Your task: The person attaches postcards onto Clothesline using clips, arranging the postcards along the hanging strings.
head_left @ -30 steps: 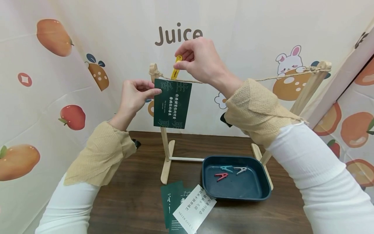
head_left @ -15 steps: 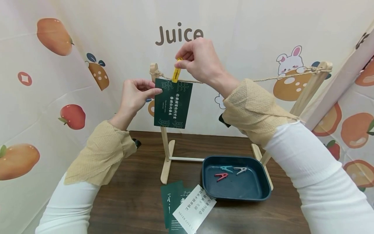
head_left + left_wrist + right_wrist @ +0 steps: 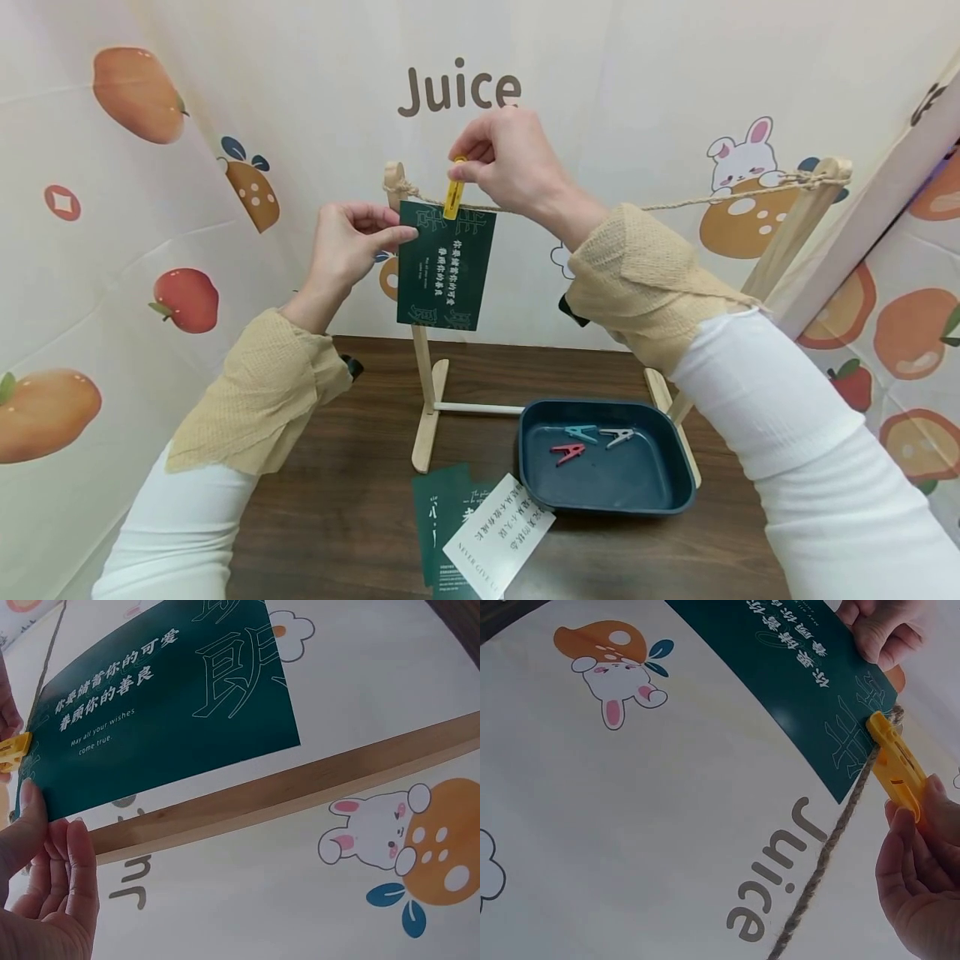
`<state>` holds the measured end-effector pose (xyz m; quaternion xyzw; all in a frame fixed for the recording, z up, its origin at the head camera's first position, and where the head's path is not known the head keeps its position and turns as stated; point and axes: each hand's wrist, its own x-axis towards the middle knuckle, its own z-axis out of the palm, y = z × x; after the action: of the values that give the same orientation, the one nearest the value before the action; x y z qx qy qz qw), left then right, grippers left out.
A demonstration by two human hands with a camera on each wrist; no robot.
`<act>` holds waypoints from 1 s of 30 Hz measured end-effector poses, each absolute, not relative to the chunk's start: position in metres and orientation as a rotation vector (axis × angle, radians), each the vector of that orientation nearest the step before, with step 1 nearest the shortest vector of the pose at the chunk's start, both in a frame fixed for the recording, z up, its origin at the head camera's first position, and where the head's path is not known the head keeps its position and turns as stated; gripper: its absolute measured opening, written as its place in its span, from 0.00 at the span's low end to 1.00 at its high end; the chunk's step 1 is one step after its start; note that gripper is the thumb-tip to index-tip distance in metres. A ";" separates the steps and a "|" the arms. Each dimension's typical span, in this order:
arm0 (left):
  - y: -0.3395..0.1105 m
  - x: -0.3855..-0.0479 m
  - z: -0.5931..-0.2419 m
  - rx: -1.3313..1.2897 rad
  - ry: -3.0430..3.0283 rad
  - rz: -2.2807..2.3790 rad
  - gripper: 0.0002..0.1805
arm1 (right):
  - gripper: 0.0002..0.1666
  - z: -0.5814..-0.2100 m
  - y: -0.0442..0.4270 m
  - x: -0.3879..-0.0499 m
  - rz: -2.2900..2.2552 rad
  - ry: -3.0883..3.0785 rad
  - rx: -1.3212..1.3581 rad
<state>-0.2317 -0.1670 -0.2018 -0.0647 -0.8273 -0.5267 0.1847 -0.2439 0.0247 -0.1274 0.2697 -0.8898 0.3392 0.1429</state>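
Note:
A dark green card with white lettering hangs at the twine, near the left post of a wooden stand. My left hand pinches the card's upper left edge between thumb and fingers. Above the card my right hand pinches a yellow clothespin by its upper end. In the right wrist view the clothespin's tip lies over the card's top edge and the twine. The left wrist view shows the left thumb on the card's face.
A dark blue tray on the wooden table holds a red clothespin, a teal one and a white one. Left of it lie green cards and a white card, overlapping. The stand's right post rises behind the right arm.
My right hand has moved slightly down, bringing the yellow clothespin's tip from around the twine to over the card's top edge. The left hand and card have barely shifted.

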 end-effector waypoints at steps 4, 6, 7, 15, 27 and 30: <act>-0.167 -0.232 -0.201 -0.191 -2.331 -1.495 0.14 | 0.10 -0.130 0.024 -0.245 0.974 -2.555 0.814; -0.167 -0.232 -0.201 -0.192 -2.330 -1.502 0.14 | 0.10 -0.130 0.023 -0.245 0.980 -2.550 0.826; -0.167 -0.232 -0.201 -0.189 -2.329 -1.504 0.14 | 0.10 -0.131 0.023 -0.245 0.984 -2.549 0.829; -0.166 -0.233 -0.201 -0.189 -2.318 -1.510 0.14 | 0.13 -0.131 0.024 -0.243 0.967 -2.588 0.849; -0.165 -0.234 -0.206 -0.163 -2.270 -1.526 0.13 | 0.19 -0.132 0.025 -0.245 0.905 -2.678 0.877; -0.165 -0.234 -0.208 -0.180 -2.247 -1.509 0.14 | 0.19 -0.132 0.026 -0.245 0.882 -2.681 0.882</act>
<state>-0.2338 -0.1649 -0.2080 -0.0648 -0.8094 -0.5435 0.2126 -0.2450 0.0256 -0.1323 0.2970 -0.9029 0.2970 0.0920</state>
